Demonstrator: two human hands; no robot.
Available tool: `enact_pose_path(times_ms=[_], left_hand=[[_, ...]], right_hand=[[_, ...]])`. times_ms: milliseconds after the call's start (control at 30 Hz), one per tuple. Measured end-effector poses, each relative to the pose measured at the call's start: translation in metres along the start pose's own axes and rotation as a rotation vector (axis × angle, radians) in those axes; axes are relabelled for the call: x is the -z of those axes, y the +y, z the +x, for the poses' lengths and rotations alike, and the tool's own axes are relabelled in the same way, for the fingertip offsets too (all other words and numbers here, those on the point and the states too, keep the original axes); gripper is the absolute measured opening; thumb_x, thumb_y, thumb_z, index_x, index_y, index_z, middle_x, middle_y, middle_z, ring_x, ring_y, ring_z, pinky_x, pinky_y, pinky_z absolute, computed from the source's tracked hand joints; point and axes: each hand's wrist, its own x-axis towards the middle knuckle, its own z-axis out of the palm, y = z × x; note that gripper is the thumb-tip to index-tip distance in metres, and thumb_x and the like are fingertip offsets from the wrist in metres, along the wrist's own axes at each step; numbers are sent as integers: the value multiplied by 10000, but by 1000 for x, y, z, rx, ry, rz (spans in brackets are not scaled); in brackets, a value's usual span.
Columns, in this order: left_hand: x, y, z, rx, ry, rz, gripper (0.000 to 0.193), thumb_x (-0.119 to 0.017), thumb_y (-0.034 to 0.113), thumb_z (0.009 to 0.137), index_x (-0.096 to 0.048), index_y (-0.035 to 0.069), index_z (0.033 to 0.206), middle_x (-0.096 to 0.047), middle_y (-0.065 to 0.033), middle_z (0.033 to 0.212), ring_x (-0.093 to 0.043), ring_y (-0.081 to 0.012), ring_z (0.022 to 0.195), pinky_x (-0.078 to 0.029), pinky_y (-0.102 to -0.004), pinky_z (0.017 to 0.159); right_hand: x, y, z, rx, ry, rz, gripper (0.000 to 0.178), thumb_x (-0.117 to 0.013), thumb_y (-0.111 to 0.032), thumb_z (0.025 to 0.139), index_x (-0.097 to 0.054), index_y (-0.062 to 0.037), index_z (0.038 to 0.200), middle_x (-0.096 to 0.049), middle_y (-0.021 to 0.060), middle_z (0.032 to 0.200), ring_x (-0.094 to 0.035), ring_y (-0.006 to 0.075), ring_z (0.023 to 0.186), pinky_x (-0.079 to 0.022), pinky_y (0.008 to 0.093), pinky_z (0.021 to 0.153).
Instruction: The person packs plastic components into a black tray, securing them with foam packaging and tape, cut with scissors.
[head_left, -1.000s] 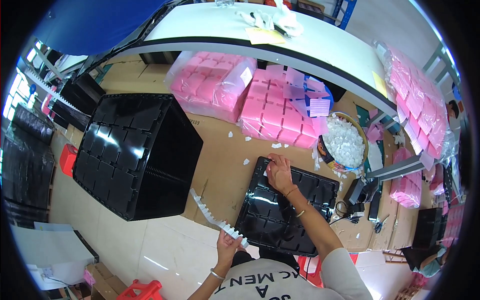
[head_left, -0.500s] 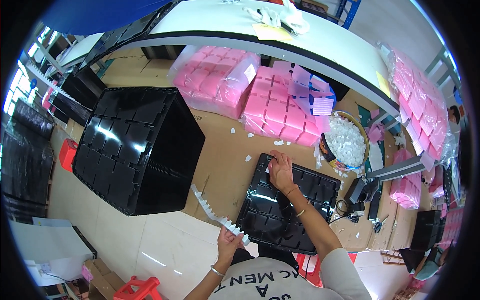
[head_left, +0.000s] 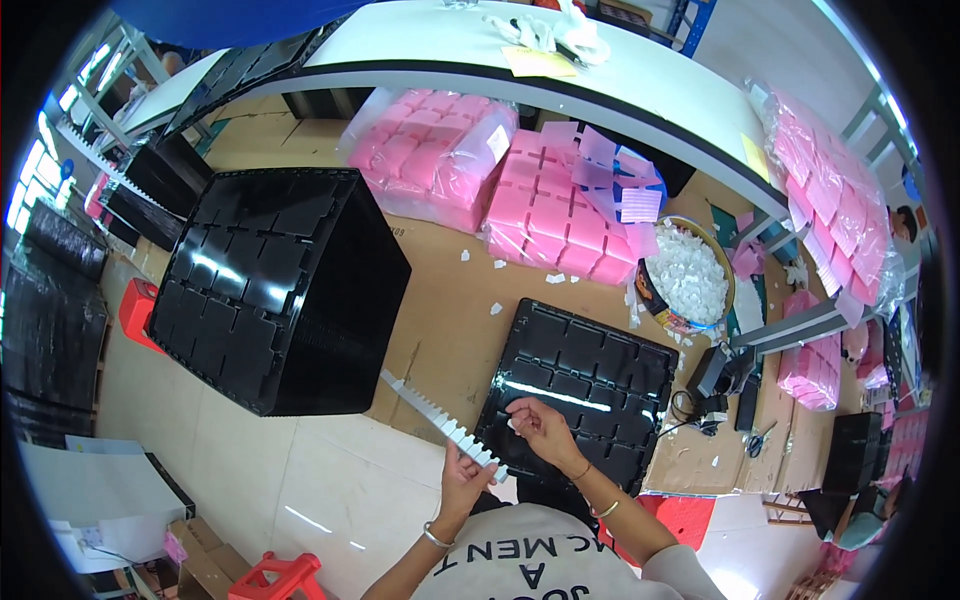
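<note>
My left hand [head_left: 467, 479] grips the near end of a long white notched strip [head_left: 432, 414], which slants away to the upper left beside the tray. My right hand [head_left: 543, 434] is pinched around a small white piece [head_left: 514, 425], above the near left part of a shallow black plastic tray [head_left: 590, 352]. That tray lies in front of me, divided into several glossy compartments. The strip's near end and the pinched piece are close together but apart.
A tall stack of black trays [head_left: 345, 300] stands on the left. Pink foam pieces in clear bags [head_left: 560, 210] line the back. At right are a round tub of white pieces [head_left: 690, 275], black adapters with cables [head_left: 710, 385] and scissors [head_left: 762, 440]. White scraps dot the cardboard.
My right hand has drawn back from the tray's far left corner toward the strip and now pinches a small white piece. The strip in my left hand looks straighter.
</note>
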Motion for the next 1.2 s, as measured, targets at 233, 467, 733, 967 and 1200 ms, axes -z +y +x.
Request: enact_pose_path(times_ms=[233,467,733,967,1200], left_hand=[[-16,7,-6,10,-100,-3,973,-666,-79,878,-9,117,1568,-636,-105,1001,-638,-120,788,-549,-245,617],[0,-15,-7,17,-136,21,988,-673,-78,872,8,104,1564,-649,-126,1010,-648,-131,794,-555,-257,616],[8,-34,-3,17,-82,50,1056,-683,-80,851,67,98,1574,-659,-129,1011,-657,-136,809,-561,-258,634],[3,-31,-1,25,-47,62,1059,-693,-74,846,61,87,1573,-668,-125,995,-661,-135,801,-562,-254,646],[0,-32,0,69,-25,1,1043,-700,-70,847,42,70,1567,-669,-125,961,-655,-135,762,-563,-259,642]], right_hand=[[2,-4,-3,0,-102,170,101,-627,-122,973,-637,-24,998,-628,-1,904,-586,62,815,-483,217,759],[36,-26,67,258,284,-314,46,-678,-38,858,-683,-32,903,-689,81,777,-677,145,730,-533,282,685],[72,-18,134,267,302,-805,93,-698,-123,794,-664,-116,880,-695,90,849,-683,297,840,-530,418,747],[83,-11,156,346,203,-1018,66,-673,-120,781,-658,-112,845,-677,105,817,-666,323,828,-518,449,741],[85,-7,164,398,179,-1058,111,-683,-137,786,-634,-110,882,-622,113,851,-640,336,875,-508,458,744]])
